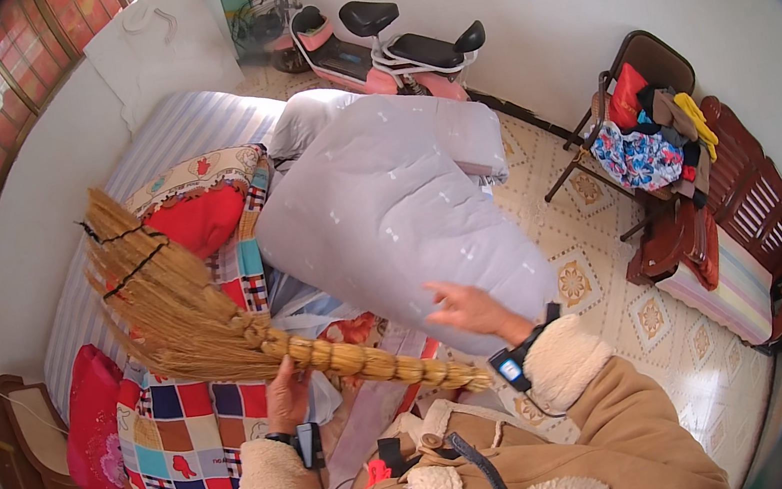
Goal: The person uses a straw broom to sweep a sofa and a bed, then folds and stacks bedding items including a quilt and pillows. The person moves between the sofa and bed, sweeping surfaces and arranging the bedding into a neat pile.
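Observation:
A straw broom point(181, 311) slants across the view, its fanned bristles at the upper left and its bound handle running down toward the right. My left hand point(288, 399) grips it from below, where the bristles narrow into the handle. To the right, my right hand point(470, 310) is off the broom, with the index finger stretched out over the grey quilt point(387, 215). That quilt lies bunched on the bed beyond the broom. Under the broom's near side is a patchwork-print bedding bundle point(180, 458), and a red cloth point(196, 223) shows behind the bristles.
A striped mattress point(181, 124) reaches to the left wall. At the back stands a pink electric scooter point(383, 53). On the right are a folding chair point(651, 54) heaped with clothes point(640, 151) and a dark red wooden seat point(737, 193). A wooden headboard point(37, 480) rises at lower left.

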`<state>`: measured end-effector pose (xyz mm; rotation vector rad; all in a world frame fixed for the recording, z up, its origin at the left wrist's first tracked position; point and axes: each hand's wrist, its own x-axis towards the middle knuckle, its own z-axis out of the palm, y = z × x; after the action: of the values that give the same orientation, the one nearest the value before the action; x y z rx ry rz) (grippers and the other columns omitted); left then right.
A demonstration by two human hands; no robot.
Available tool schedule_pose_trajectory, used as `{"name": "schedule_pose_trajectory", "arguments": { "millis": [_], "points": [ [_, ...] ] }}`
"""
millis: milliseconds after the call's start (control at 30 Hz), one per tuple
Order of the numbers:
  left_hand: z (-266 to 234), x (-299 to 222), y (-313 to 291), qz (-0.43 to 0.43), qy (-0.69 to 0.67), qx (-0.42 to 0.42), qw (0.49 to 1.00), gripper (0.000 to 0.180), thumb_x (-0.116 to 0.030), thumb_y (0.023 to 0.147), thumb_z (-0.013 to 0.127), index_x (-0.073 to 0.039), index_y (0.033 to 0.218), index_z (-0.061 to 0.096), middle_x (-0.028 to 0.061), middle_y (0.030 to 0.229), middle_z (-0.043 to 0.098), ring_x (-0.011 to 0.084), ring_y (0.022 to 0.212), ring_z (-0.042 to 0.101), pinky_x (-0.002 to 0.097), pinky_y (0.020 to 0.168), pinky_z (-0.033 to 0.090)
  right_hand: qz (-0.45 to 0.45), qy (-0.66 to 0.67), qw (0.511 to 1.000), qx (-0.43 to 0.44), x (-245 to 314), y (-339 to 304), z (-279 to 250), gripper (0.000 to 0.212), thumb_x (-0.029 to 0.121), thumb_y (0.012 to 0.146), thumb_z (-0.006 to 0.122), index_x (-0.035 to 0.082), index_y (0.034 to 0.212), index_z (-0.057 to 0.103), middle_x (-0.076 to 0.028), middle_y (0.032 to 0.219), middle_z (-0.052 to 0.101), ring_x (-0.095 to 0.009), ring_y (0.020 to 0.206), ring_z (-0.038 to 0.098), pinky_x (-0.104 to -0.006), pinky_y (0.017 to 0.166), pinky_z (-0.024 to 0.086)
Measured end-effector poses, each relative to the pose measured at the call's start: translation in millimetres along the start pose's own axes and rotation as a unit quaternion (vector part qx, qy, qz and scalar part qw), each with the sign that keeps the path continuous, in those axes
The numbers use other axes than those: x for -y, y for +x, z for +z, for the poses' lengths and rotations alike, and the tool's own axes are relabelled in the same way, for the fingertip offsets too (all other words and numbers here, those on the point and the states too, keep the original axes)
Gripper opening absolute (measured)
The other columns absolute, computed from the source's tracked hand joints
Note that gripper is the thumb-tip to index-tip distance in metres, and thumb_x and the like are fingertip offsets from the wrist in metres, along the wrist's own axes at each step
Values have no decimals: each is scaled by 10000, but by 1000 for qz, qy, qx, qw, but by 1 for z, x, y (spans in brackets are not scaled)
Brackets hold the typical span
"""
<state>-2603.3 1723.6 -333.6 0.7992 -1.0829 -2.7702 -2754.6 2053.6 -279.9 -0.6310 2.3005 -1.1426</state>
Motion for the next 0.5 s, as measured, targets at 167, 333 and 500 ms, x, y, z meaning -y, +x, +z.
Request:
{"name": "schedule_pose_trajectory", "arguments": {
  "millis": [167, 333, 500],
  "points": [
    [-61, -14, 55, 27, -41, -44, 998, 394, -204, 823, 612, -99, 1177, 477, 16, 1094, 563, 167, 1006, 536, 326, 869, 437, 60, 2, 991, -119, -99, 33, -104, 500, 255, 742, 657, 58, 1171, 493, -109, 800, 615, -208, 716, 604, -303, 659, 474],
    [-55, -43, 76, 43, 161, -455, 875, 400, -235, 829, 594, -124, 1189, 458, 36, 1043, 553, 147, 895, 529, 253, 772, 408, 139, 25, 974, -177, -197, 100, -186, 570, 278, 722, 665, 12, 1184, 464, -130, 845, 621, -222, 795, 603, -307, 711, 464],
    [79, -53, 143, 140, 350, -311, 873, 545, -256, 849, 563, -8, 1282, 344, 97, 1282, 403, 178, 1146, 412, 302, 928, 349, 210, 47, 954, -209, -284, 180, -238, 748, 335, 667, 701, -25, 1238, 378, -243, 1093, 539, -310, 973, 558, -359, 831, 428]
  ]
}}
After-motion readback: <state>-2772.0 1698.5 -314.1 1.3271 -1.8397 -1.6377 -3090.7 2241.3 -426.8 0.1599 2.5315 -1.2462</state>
